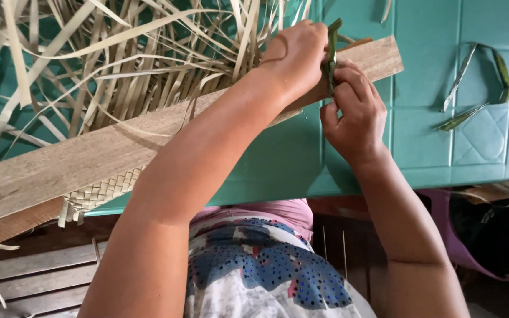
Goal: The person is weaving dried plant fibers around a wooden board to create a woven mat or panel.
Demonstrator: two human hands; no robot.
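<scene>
Teal plastic surface (419,147) carries everything. Biggest thing on it: a heap of loose pale dry strips (113,65), top left, fanning out in all directions. Their near ends run under a long wooden plank (78,159) that lies diagonally across the surface and pins a woven mat section (98,194), visible just below the plank at the left edge.

Both hands work at the plank's far end. Left hand (296,56) is closed in a pinch on the top of a green leaf strip (331,53); right hand (354,115) is closed around the lower part of the same strip, thumb and fingers tight on it. The strip stands roughly upright between them, just at the plank's edge.

Risks, as I judge them:
- Plank overhangs the surface on the left (a good part of it has no support there). The left forearm crosses right over it; a push down or sideways could tip or slide it, and the mat would come loose.
- Loose strips sit close to the left wrist. A snag could drag some out from under the plank.
- Green strip is thin and held at two close points. Pulling unevenly could split it along the grain or tear it.
- Spare green strips (472,88) lie well apart at the right, near the edge; a knock of the surface could send them off.
</scene>
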